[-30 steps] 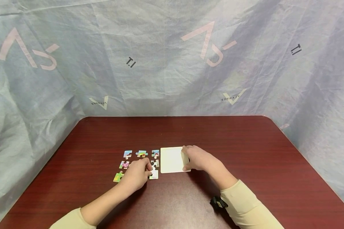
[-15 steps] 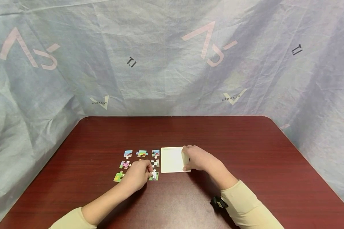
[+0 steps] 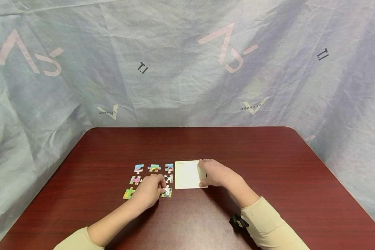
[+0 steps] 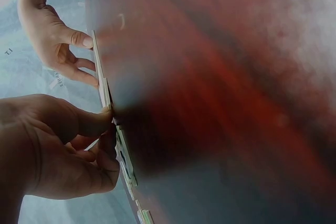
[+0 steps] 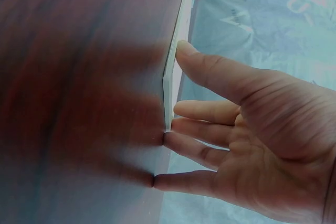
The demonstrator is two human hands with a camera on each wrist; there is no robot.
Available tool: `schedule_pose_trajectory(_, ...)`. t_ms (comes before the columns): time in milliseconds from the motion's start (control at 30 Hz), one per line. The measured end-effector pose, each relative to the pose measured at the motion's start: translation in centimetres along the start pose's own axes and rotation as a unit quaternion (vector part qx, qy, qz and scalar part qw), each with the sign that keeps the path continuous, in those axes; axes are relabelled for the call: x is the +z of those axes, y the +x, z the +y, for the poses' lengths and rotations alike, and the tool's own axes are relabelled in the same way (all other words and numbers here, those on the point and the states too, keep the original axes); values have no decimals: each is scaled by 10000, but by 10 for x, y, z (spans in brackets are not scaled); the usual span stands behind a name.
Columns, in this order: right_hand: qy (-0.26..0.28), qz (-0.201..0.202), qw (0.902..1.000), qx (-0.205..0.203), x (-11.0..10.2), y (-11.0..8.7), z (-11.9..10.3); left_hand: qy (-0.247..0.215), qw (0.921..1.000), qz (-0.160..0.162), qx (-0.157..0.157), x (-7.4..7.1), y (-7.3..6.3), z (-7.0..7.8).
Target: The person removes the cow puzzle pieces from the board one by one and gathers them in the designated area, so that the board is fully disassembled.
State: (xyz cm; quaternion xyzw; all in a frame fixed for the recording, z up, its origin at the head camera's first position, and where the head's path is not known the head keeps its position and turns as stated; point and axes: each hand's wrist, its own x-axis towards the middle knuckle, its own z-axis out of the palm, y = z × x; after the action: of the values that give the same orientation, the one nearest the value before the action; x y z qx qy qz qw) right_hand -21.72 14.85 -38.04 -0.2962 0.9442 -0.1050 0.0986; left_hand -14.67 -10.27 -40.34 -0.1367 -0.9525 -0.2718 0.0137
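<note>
A jigsaw piece (image 3: 167, 192) with white and green print lies at the near right of a group of picture pieces. My left hand (image 3: 148, 189) pinches its left edge between thumb and fingertips, low over the table; in the left wrist view the left hand (image 4: 68, 148) is seen side-on at the piece. Just right of the pieces lies a square cream puzzle tray (image 3: 187, 187) with a raised rim. My right hand (image 3: 217, 172) rests on its right side. The right wrist view shows the right hand (image 5: 262, 129) with straight, spread fingers and the thumb touching the tray.
Several other jigsaw pieces lie in loose rows, among them a pink one (image 3: 135, 180), a blue one (image 3: 139, 168) and a green one (image 3: 128, 193). The left hand hides part of the group. A grey printed cloth (image 3: 181, 69) hangs behind the dark red table (image 3: 253, 149).
The near-right jigsaw piece has tilted from pale and glary to flat, showing its green print, and shifted slightly left. My left hand stays on it; the right hand and tray stay put.
</note>
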Motion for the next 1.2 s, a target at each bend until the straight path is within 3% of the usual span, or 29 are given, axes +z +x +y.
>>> schedule_pose_trajectory(1200,95,-114,9999,-21,0,2,-1,-103,9999,-36,44,-1,1,-2)
